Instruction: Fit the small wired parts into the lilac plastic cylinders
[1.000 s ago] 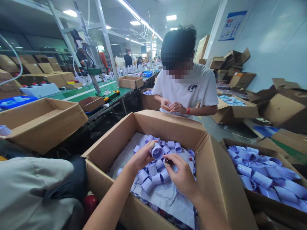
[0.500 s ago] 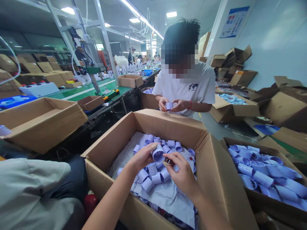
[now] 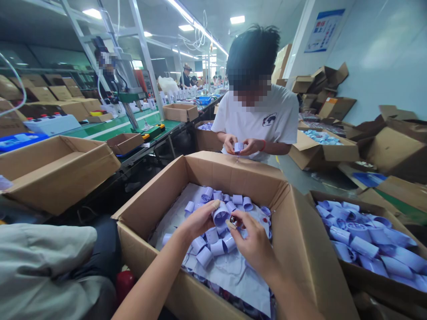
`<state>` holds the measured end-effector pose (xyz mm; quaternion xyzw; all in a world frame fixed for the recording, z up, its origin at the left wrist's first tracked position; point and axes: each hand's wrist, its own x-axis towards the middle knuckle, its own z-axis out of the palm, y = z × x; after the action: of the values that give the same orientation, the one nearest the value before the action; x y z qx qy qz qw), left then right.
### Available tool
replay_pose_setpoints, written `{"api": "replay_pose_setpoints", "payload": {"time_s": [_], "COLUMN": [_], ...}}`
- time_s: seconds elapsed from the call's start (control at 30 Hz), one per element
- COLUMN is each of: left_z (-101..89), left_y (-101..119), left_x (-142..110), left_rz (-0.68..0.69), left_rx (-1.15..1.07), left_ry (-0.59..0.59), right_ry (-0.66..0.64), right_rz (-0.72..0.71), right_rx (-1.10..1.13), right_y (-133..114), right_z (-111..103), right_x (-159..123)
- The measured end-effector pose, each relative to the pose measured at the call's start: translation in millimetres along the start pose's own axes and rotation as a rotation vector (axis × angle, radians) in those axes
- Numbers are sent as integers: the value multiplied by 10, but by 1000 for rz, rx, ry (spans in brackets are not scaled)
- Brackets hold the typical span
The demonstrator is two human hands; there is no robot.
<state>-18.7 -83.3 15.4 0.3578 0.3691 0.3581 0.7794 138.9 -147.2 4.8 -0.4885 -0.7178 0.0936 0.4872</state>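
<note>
My left hand (image 3: 204, 218) is closed round a pale lilac plastic cylinder (image 3: 220, 215), its open end facing right and toward me. Close beside that opening, my right hand (image 3: 249, 231) pinches a small dark, shiny part (image 3: 233, 219); its kind is too small to make out. Both hands are over a large cardboard box (image 3: 300, 249). Inside it, more lilac cylinders (image 3: 204, 257) lie loose on a creased white sheet (image 3: 233, 278). Fingers cover part of the held cylinder and much of the small part.
Across the box a co-worker (image 3: 263, 115) holds a similar lilac piece (image 3: 239, 147). At right stands a carton of larger lilac cylinders (image 3: 365, 246). An open carton (image 3: 66, 178) and a green bench (image 3: 100, 128) are on the left. A person's grey sleeve (image 3: 43, 266) is at lower left.
The dark part in my right hand has turned and shows a shiny end nearer the cylinder's opening. My left hand keeps its hold, with the cylinder shifted slightly.
</note>
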Motion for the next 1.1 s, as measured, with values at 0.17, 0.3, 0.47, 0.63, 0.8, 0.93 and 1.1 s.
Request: {"api": "replay_pose_setpoints", "payload": {"time_s": [0.17, 0.3, 0.47, 0.63, 0.8, 0.93, 1.1], "left_z": [22, 52, 53, 42, 42, 35, 28], "left_y": [-22, -7, -17, -52, -60, -48, -34], "left_x": [1, -16, -13, -1, 2, 13, 9], "left_rz": [5, 16, 19, 3, 1, -23, -42], "left_rx": [-8, -6, -21, -36, -23, -25, -38], "left_ry": [-3, -2, -33, -68, -94, -43, -43], "right_ry": [12, 26, 33, 53, 25, -48, -46], "right_rz": [-50, -68, -54, -67, -44, -25, 45], "right_rx": [-39, -52, -60, -93, -131, -82, 107], "right_y": [5, 29, 49, 55, 73, 72, 55], "right_z": [2, 23, 58, 80, 98, 92, 72], "right_x": [4, -6, -26, -36, -51, -46, -21]}}
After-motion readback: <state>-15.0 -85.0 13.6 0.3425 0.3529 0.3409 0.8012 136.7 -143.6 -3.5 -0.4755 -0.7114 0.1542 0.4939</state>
